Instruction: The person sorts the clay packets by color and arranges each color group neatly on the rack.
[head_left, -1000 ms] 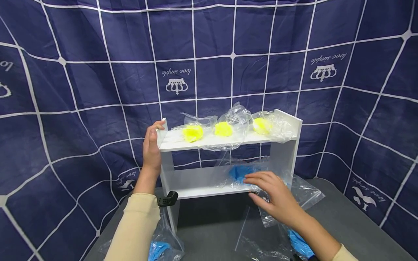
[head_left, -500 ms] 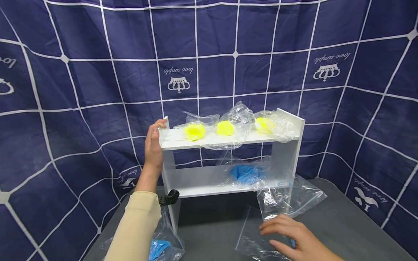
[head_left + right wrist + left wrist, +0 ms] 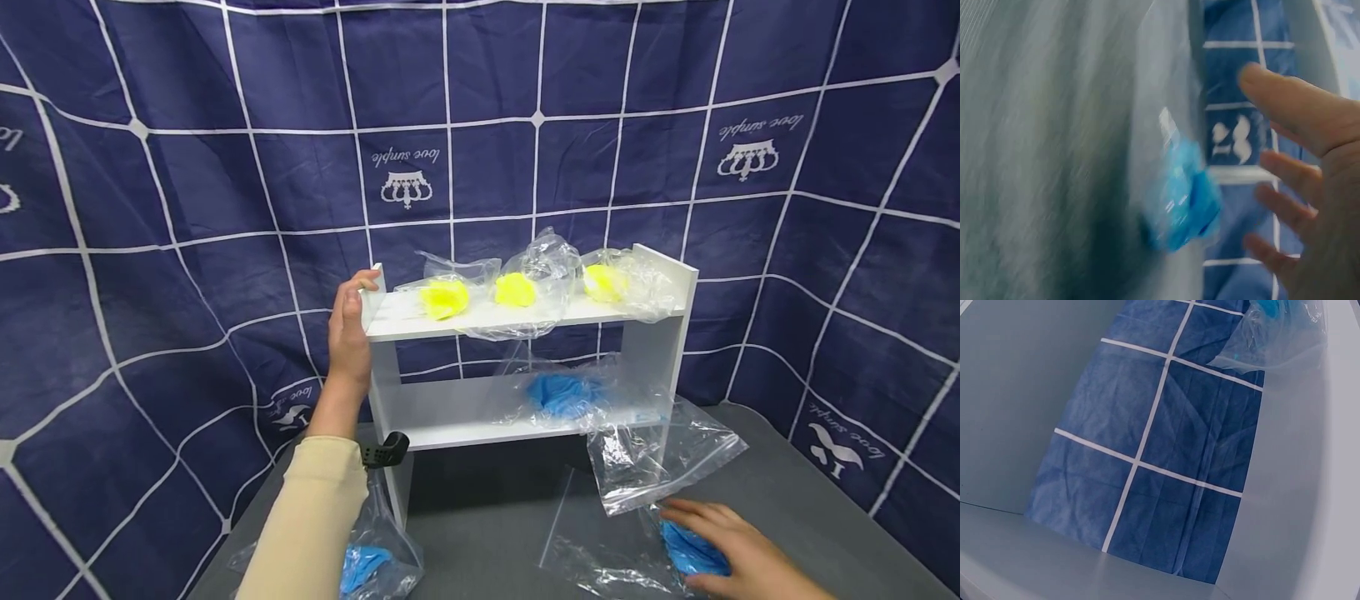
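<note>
My left hand [image 3: 349, 329] grips the left side panel of a small white two-tier shelf [image 3: 525, 433], its fingers over the upper edge. On the top tier lie clear plastic bags with a bright yellow lump [image 3: 444, 298] in each. The lower tier bears a bag with a blue lump [image 3: 564, 394], and its clear zip end [image 3: 637, 475] hangs over the front. My right hand [image 3: 731, 546] is at the lower right, fingers spread over another bagged blue lump [image 3: 688, 548] on the table. In the right wrist view this blue lump [image 3: 1185, 200] appears beside the fingers, blurred, with a gap between.
Another clear bag with a blue lump [image 3: 363, 568] lies on the dark grey table [image 3: 480, 525], left of the shelf's front. A clear zip bag [image 3: 600, 550] spreads in front of the shelf. Dark blue checked cloth [image 3: 480, 100] hangs behind and on both sides.
My right hand has drawn back from the blue lump on the lower tier, moving down and right to the bagged blue lump on the table. The left hand stays on the shelf's side panel.
</note>
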`<action>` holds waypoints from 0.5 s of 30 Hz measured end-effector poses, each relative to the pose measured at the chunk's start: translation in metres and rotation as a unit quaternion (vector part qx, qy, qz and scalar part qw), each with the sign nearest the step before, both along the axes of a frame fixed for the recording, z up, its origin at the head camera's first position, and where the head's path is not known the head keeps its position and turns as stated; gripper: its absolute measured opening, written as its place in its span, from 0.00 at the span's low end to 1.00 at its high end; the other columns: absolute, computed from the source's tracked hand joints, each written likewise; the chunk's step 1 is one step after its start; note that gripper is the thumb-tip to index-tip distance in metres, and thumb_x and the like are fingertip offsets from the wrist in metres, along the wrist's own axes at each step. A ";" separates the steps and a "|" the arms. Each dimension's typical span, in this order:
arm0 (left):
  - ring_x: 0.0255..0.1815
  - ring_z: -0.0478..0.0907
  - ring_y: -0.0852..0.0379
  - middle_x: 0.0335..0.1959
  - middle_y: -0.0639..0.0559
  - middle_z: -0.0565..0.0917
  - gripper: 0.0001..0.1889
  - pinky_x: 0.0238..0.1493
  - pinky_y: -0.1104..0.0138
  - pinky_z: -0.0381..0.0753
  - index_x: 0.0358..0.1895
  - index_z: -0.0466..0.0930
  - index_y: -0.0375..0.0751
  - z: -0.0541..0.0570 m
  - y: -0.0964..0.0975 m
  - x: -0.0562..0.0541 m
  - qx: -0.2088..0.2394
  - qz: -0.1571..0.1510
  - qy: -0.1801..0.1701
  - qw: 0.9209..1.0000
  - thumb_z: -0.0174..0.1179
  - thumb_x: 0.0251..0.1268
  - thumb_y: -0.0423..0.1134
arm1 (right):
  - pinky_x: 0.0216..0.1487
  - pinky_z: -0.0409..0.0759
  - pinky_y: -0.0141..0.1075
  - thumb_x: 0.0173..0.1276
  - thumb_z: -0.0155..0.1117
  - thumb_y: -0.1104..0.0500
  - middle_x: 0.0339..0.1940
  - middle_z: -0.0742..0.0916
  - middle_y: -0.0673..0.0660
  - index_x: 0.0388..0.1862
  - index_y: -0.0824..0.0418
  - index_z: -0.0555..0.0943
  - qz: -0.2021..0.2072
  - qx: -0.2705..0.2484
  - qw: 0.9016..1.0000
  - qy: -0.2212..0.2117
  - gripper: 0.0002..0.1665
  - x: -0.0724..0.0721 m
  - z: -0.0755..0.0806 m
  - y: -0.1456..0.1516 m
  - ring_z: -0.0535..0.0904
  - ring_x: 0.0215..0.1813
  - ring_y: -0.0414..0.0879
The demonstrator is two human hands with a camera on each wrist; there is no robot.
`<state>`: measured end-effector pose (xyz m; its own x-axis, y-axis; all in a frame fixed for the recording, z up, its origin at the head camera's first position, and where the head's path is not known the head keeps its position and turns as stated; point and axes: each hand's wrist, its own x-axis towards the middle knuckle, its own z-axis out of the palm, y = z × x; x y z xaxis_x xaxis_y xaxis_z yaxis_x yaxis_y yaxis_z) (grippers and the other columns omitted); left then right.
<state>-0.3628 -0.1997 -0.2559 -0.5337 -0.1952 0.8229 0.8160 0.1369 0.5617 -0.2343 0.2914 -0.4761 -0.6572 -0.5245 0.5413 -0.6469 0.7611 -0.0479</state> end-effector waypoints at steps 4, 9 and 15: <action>0.76 0.63 0.54 0.66 0.42 0.75 0.23 0.72 0.64 0.55 0.49 0.67 0.26 0.000 -0.001 -0.001 0.007 -0.008 0.004 1.000 0.37 0.76 0.48 | 0.41 0.76 0.32 0.40 0.79 0.33 0.61 0.82 0.51 0.67 0.47 0.76 -0.022 0.002 1.000 0.002 0.52 -0.006 -0.019 0.012 0.72 0.58 0.36; 0.75 0.63 0.54 0.66 0.43 0.75 0.24 0.72 0.65 0.55 0.49 0.67 0.25 0.000 -0.001 0.000 0.008 -0.011 0.005 1.000 0.38 0.76 0.49 | 0.39 0.75 0.31 0.35 0.83 0.33 0.57 0.83 0.53 0.64 0.49 0.78 0.004 -0.005 1.000 0.030 0.54 -0.014 -0.037 0.021 0.75 0.54 0.38; 0.75 0.63 0.54 0.66 0.44 0.75 0.23 0.71 0.65 0.55 0.49 0.68 0.27 -0.001 -0.001 -0.001 0.006 -0.015 0.005 1.000 0.37 0.76 0.48 | 0.38 0.73 0.29 0.36 0.84 0.41 0.54 0.83 0.53 0.62 0.51 0.79 0.025 -0.016 0.999 0.020 0.50 -0.019 -0.044 0.022 0.73 0.52 0.33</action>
